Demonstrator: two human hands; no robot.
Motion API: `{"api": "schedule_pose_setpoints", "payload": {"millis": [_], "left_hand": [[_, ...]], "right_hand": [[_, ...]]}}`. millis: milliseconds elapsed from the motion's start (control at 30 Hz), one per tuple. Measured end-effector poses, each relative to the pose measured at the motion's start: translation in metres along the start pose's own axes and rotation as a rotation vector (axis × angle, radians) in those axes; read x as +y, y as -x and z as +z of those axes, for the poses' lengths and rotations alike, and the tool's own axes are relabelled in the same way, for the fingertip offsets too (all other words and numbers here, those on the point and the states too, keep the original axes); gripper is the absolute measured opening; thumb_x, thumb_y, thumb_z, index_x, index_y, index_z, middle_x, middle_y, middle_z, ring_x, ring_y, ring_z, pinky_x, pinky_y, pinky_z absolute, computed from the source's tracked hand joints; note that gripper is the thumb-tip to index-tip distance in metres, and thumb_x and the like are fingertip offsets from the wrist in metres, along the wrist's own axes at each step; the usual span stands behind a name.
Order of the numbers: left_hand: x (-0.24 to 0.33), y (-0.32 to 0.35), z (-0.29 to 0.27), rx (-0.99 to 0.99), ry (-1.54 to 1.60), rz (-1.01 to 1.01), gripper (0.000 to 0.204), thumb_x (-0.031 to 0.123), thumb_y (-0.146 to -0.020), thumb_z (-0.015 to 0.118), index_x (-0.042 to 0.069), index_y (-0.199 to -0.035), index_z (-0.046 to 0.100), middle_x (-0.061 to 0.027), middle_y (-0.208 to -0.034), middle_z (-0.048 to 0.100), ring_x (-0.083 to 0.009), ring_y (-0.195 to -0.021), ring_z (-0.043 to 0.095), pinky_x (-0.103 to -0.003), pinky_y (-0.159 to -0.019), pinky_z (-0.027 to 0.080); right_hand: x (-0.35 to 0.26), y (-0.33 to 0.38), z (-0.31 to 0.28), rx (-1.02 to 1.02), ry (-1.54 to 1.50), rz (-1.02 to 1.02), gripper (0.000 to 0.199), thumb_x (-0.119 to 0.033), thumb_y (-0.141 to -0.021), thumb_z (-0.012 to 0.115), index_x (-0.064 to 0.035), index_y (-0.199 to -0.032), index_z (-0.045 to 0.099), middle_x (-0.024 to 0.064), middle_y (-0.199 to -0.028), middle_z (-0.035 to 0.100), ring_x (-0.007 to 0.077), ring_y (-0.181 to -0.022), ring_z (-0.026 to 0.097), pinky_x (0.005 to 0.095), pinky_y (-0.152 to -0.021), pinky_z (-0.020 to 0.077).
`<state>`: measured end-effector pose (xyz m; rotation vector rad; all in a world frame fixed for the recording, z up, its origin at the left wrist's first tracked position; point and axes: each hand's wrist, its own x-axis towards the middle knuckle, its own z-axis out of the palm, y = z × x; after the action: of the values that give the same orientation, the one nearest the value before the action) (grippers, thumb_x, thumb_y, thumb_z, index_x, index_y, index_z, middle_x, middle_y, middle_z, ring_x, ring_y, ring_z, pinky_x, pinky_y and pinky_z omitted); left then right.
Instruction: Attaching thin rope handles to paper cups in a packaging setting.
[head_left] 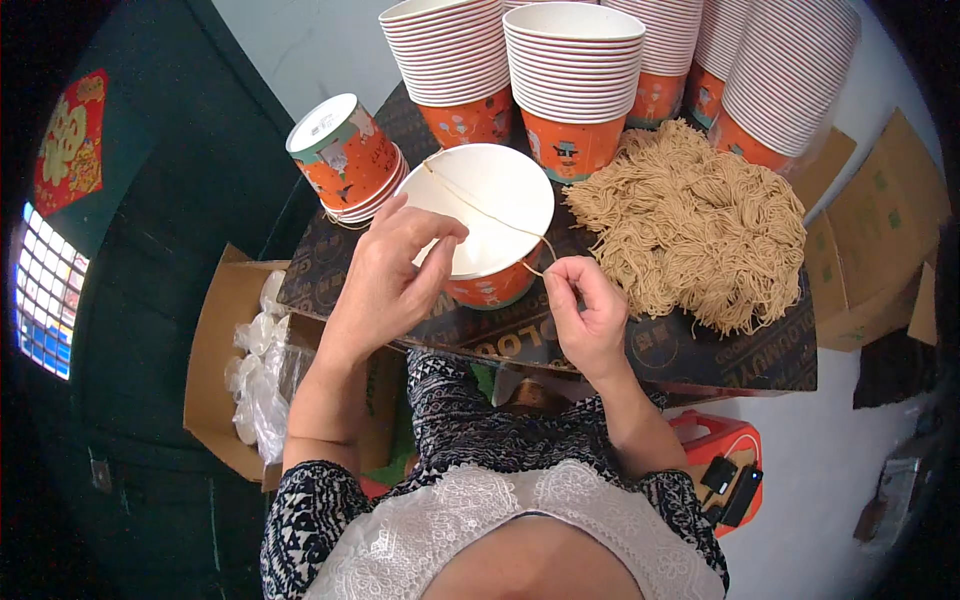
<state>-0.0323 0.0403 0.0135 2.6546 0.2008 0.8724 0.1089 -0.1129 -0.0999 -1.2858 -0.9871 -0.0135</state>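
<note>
A white-lined paper bucket [500, 225] with an orange printed outside stands upright before me, its mouth tilted toward me. A thin tan cord [478, 207] runs across its mouth from the far rim to the near right rim. Over the bucket's left rim, my left hand [395, 265] has its thumb and forefinger bent and a little apart, with nothing seen between them. Its remaining fingers are partly hidden behind the forefinger. Just right of the bucket, my right hand [590, 315] pinches the cord's loose end between thumb and forefinger.
A heap of tan cords [700, 225] lies right of the bucket. Nested bucket stacks [575, 70] line the table's back. Upturned buckets [345, 160] stand at left. Below the dark table [740, 365] sits a carton [215, 370] with clear plastic bags. A red stool [745, 440] is lower right.
</note>
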Motion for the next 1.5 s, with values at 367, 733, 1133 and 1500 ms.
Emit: {"api": "schedule_pose_setpoints", "payload": {"millis": [367,733,1133,1500], "left_hand": [[-0.006,-0.043,0.000,-0.522,0.187,-0.041,0.022,0.007,-0.091,0.060,-0.002,-0.110,0.068,-0.0170,-0.105,0.071,-0.0311,-0.102,0.066,-0.038,-0.092,0.050],[-0.022,-0.068,0.013,-0.932,0.340,-0.070,0.025,0.011,-0.097,0.056,-0.002,-0.117,0.064,-0.0108,-0.102,0.070,-0.0175,-0.097,0.062,-0.032,-0.091,0.048],[-0.024,-0.063,0.015,-0.917,0.390,-0.124,0.026,0.015,-0.100,0.055,-0.002,-0.117,0.064,-0.0092,-0.101,0.070,-0.0157,-0.096,0.061,-0.031,-0.089,0.048],[-0.025,-0.064,0.016,-0.919,0.411,-0.109,0.027,0.016,-0.100,0.055,-0.003,-0.117,0.064,-0.0090,-0.101,0.070,-0.0154,-0.095,0.061,-0.031,-0.089,0.048]], "right_hand": [[-0.005,-0.006,0.005,-0.017,0.032,0.004,0.005,0.001,-0.088,0.065,-0.0001,-0.092,0.062,0.0089,-0.075,0.064,0.0156,-0.063,0.063,0.0291,-0.057,0.0480],[-0.009,-0.004,0.005,0.014,0.149,0.024,0.008,0.001,-0.085,0.067,-0.0009,-0.089,0.061,0.0095,-0.071,0.063,0.0191,-0.056,0.062,0.0305,-0.053,0.0479],[-0.008,-0.007,0.008,-0.007,0.145,-0.049,0.016,-0.004,-0.084,0.074,-0.0011,-0.095,0.063,0.0116,-0.078,0.066,0.0238,-0.063,0.065,0.0348,-0.056,0.0503],[-0.013,-0.009,0.009,-0.062,0.204,-0.089,0.018,-0.002,-0.081,0.074,-0.0014,-0.094,0.060,0.0123,-0.084,0.062,0.0273,-0.068,0.063,0.0369,-0.059,0.0499]]}}
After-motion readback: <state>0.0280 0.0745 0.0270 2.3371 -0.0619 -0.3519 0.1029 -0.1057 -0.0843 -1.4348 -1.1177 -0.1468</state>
